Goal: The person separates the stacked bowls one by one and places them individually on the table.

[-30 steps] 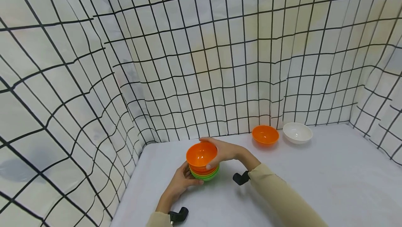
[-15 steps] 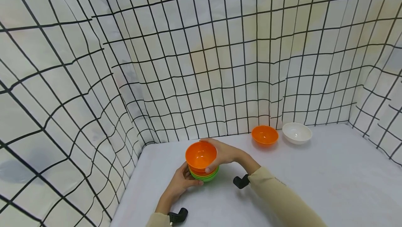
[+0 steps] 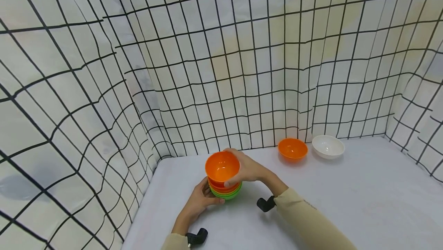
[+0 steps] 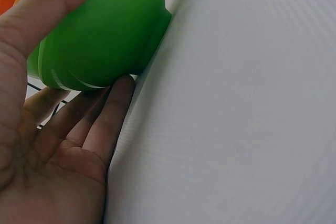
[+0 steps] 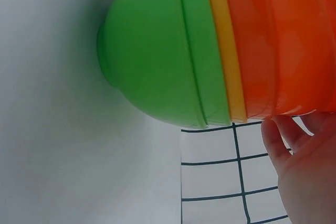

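Note:
A stack of bowls stands on the table at left of centre. Lowest are green bowls, nested closely, with a yellow bowl and orange ones above. My left hand holds the green bowls low down, thumb on the near side and fingers behind; its fingertips meet the green wall in the left wrist view. My right hand grips the top orange bowl by its right side, thumb in front. That bowl sits a little raised over the lower orange bowl. Some fingers are hidden behind the stack.
At the back right, an orange bowl and a white bowl stand side by side on the white table. White sheets with a black grid rise behind and at both sides.
My right hand has lifted the top orange bowl slightly, so more of the orange beneath it shows. My left hand and the green bowls have stayed in place.

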The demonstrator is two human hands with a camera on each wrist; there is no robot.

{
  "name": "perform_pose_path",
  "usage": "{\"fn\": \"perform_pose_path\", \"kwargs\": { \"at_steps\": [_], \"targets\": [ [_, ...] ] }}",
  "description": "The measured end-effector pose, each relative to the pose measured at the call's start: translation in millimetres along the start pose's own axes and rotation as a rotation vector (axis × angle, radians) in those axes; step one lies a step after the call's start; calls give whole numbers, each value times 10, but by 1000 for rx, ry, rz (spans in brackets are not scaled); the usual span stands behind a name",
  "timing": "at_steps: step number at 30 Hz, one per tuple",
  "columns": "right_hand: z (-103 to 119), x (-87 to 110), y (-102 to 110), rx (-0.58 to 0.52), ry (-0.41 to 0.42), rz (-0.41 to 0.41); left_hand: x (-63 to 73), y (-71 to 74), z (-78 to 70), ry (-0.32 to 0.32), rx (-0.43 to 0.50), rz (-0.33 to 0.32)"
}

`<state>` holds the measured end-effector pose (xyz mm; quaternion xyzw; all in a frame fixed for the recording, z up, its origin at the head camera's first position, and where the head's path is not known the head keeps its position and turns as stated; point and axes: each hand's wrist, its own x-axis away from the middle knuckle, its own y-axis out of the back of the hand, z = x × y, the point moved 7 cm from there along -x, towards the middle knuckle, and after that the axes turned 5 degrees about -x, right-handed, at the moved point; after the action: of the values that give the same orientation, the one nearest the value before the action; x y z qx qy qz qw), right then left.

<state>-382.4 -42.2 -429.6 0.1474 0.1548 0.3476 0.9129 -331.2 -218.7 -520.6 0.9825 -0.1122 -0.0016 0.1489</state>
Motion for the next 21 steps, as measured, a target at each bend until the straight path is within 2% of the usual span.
{"fn": "perform_pose_path", "kwargs": {
  "at_steps": [4,10,21],
  "targets": [
    [44,21,41,-28,16,-23,-7,4,6,1,-4,-3],
    [88,74,132,-35,-14,-83,-9,9,20,8,8,4],
    [137,207,353,-73,-14,-233,-2,9,16,5,3,3]
  ]
}}
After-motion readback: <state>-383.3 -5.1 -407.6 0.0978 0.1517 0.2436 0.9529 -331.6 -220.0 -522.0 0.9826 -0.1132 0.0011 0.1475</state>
